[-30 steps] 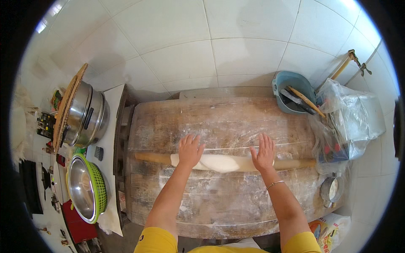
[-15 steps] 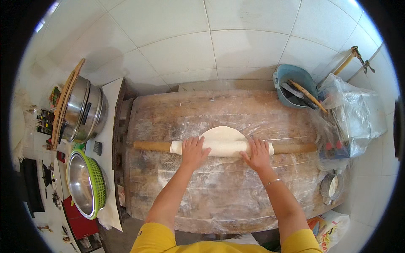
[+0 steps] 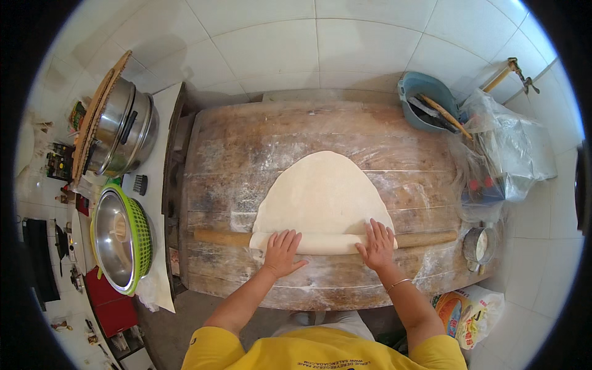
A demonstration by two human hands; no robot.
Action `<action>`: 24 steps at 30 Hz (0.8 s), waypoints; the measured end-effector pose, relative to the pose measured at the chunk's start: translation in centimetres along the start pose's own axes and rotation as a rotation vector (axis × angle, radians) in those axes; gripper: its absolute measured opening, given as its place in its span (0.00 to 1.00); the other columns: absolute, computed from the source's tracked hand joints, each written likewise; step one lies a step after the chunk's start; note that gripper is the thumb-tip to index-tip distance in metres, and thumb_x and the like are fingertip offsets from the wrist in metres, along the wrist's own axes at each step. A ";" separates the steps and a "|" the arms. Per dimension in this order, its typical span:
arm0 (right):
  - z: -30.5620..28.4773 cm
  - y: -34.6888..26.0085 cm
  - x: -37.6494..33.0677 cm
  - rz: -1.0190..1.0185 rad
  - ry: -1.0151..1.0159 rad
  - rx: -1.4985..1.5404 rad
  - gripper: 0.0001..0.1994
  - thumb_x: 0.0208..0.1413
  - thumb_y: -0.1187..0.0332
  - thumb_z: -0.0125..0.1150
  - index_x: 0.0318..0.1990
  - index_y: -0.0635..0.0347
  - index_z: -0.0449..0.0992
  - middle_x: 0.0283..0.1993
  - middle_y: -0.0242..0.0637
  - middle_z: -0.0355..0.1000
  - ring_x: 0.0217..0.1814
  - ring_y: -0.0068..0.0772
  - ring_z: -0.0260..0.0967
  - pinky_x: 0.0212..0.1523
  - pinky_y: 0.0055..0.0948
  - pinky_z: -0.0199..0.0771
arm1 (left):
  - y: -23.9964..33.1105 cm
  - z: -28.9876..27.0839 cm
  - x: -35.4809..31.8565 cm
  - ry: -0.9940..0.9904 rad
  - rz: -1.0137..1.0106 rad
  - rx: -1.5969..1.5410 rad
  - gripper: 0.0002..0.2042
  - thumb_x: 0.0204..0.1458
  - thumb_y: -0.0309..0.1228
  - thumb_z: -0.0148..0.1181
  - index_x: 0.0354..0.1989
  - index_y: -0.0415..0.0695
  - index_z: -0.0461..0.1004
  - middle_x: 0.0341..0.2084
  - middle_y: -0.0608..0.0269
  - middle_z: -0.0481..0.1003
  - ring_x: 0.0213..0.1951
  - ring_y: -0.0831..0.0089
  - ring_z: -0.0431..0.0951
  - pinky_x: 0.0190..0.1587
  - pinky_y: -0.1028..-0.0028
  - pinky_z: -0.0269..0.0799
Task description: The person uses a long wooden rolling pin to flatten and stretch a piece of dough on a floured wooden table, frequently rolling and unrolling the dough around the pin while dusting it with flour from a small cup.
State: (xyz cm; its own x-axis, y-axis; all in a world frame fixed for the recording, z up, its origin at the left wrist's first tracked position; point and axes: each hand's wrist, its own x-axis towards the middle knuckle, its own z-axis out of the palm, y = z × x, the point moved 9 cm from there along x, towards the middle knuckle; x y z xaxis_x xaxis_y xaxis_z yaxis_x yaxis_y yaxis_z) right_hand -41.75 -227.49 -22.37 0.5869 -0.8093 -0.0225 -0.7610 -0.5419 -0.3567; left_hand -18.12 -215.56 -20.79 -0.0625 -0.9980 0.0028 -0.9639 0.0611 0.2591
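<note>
- How far along: a broad, cream-white sheet of thin dough (image 3: 324, 188) lies spread beyond the fingertips, its far edge rounded. It looks smooth and fairly even, so by judgement the flattening is well advanced.
- What is left: the near part of the sheet is wrapped around a long, light-brown wooden rolling pin (image 3: 427, 238), just under the fingers. That portion remains to be laid flat; how many turns are wound on cannot be told, nor the final thickness wanted.
- The left hand (image 3: 283, 254) rests palm down on the left part of the dough-covered roll. Its fingers are slightly apart, pointing away from the body, with the thumb angled inward on the near side; nothing is clamped.
- The right hand (image 3: 377, 246) rests on the roll near its right end. Its fingers are spread, reaching over the roll's far edge, and the thumb points toward the other hand; it presses or rests rather than grips.
- Outward of both hands, the pin's bare ends show past the dough.
- Around and beneath the fingers is a brown wooden board (image 3: 228, 132), streaked with white powder.
</note>
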 end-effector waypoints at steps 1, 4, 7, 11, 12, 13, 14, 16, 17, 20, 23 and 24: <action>-0.6 -0.5 -0.6 -0.035 0.011 -0.025 0.37 0.49 0.47 0.61 0.63 0.58 0.63 0.66 0.51 0.59 0.67 0.53 0.54 0.67 0.56 0.46 | 0.1 0.0 -0.5 0.006 0.027 0.023 0.41 0.38 0.54 0.68 0.60 0.44 0.65 0.56 0.54 0.66 0.59 0.58 0.63 0.61 0.51 0.54; -0.6 -1.3 -2.9 -0.129 -0.053 -0.019 0.40 0.44 0.48 0.67 0.63 0.59 0.62 0.66 0.52 0.58 0.67 0.54 0.55 0.67 0.57 0.45 | 0.5 -0.3 -0.4 0.012 0.084 0.115 0.41 0.35 0.51 0.71 0.59 0.45 0.65 0.53 0.56 0.67 0.56 0.59 0.65 0.59 0.53 0.56; -1.2 -1.5 -0.8 -0.103 0.021 -0.016 0.36 0.36 0.57 0.73 0.56 0.59 0.67 0.55 0.48 0.67 0.57 0.51 0.63 0.61 0.50 0.55 | -1.2 1.5 1.3 -0.066 0.030 0.126 0.39 0.35 0.50 0.72 0.57 0.45 0.66 0.47 0.59 0.70 0.51 0.60 0.68 0.54 0.57 0.61; -0.5 -0.9 0.1 -0.111 0.037 -0.038 0.30 0.32 0.62 0.74 0.47 0.57 0.70 0.42 0.40 0.70 0.48 0.44 0.66 0.53 0.43 0.61 | -1.7 2.3 2.3 -0.191 -0.010 0.073 0.34 0.35 0.45 0.73 0.52 0.47 0.68 0.40 0.62 0.71 0.46 0.62 0.70 0.48 0.61 0.63; -0.2 -0.8 -0.2 -0.117 0.006 -0.041 0.30 0.31 0.62 0.74 0.47 0.56 0.71 0.41 0.39 0.70 0.48 0.43 0.66 0.53 0.43 0.61 | -1.6 2.7 2.0 -0.225 0.000 0.086 0.34 0.34 0.45 0.73 0.52 0.47 0.68 0.40 0.61 0.72 0.46 0.62 0.71 0.48 0.62 0.63; -0.2 -0.9 -1.1 -0.152 0.057 -0.042 0.29 0.31 0.63 0.74 0.46 0.56 0.71 0.39 0.37 0.70 0.47 0.41 0.66 0.51 0.42 0.61 | -1.0 2.5 1.0 -0.207 0.007 0.079 0.33 0.36 0.42 0.72 0.53 0.47 0.68 0.41 0.62 0.71 0.47 0.62 0.70 0.48 0.61 0.63; -0.3 -1.0 -2.2 -0.148 0.047 -0.031 0.27 0.33 0.62 0.73 0.45 0.56 0.71 0.39 0.37 0.69 0.45 0.40 0.66 0.50 0.43 0.61 | -0.3 2.0 0.0 -0.161 0.009 0.076 0.33 0.36 0.42 0.72 0.53 0.47 0.68 0.41 0.61 0.70 0.47 0.62 0.69 0.49 0.61 0.63; 0.6 -0.9 -4.7 -0.106 -0.001 -0.052 0.30 0.35 0.60 0.72 0.50 0.56 0.71 0.45 0.40 0.69 0.51 0.43 0.65 0.55 0.47 0.60 | 1.6 1.1 -2.5 -0.092 0.011 0.051 0.33 0.36 0.41 0.72 0.54 0.47 0.67 0.41 0.61 0.69 0.47 0.62 0.69 0.49 0.60 0.63; 0.5 -1.3 -5.9 -0.092 0.006 -0.044 0.32 0.36 0.59 0.72 0.52 0.57 0.69 0.49 0.42 0.68 0.54 0.45 0.64 0.58 0.48 0.58 | 1.9 1.3 -3.8 -0.113 -0.044 -0.004 0.36 0.37 0.41 0.71 0.59 0.47 0.65 0.49 0.58 0.67 0.53 0.60 0.66 0.55 0.58 0.60; -0.1 -2.0 -9.1 -0.052 -0.003 -0.005 0.36 0.39 0.57 0.71 0.59 0.57 0.65 0.59 0.46 0.64 0.63 0.50 0.58 0.65 0.53 0.51 | 3.3 1.3 -7.3 -0.092 -0.048 -0.038 0.39 0.39 0.42 0.70 0.62 0.48 0.62 0.59 0.54 0.63 0.62 0.58 0.61 0.62 0.55 0.54; 0.4 -2.1 -10.9 -0.033 -0.063 0.026 0.40 0.42 0.55 0.70 0.63 0.58 0.61 0.66 0.48 0.58 0.68 0.54 0.53 0.69 0.56 0.44 | 3.6 2.8 -9.3 -0.069 -0.001 -0.024 0.41 0.39 0.44 0.70 0.65 0.47 0.59 0.65 0.49 0.57 0.67 0.53 0.54 0.67 0.50 0.46; 0.8 -2.0 -11.2 -0.035 -0.076 0.012 0.41 0.42 0.54 0.70 0.64 0.58 0.60 0.67 0.49 0.57 0.69 0.55 0.52 0.69 0.57 0.44 | 3.7 3.0 -9.5 -0.074 -0.014 -0.021 0.41 0.40 0.44 0.70 0.65 0.48 0.59 0.65 0.50 0.57 0.67 0.54 0.54 0.67 0.51 0.46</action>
State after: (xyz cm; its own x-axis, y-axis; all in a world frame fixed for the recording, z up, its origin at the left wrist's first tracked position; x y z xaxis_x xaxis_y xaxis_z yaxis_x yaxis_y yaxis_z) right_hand -46.63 -217.15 -22.12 0.6325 -0.7704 -0.0802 -0.7366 -0.5664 -0.3696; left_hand -21.87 -205.84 -22.77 -0.0686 -0.9950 -0.0720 -0.9592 0.0459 0.2791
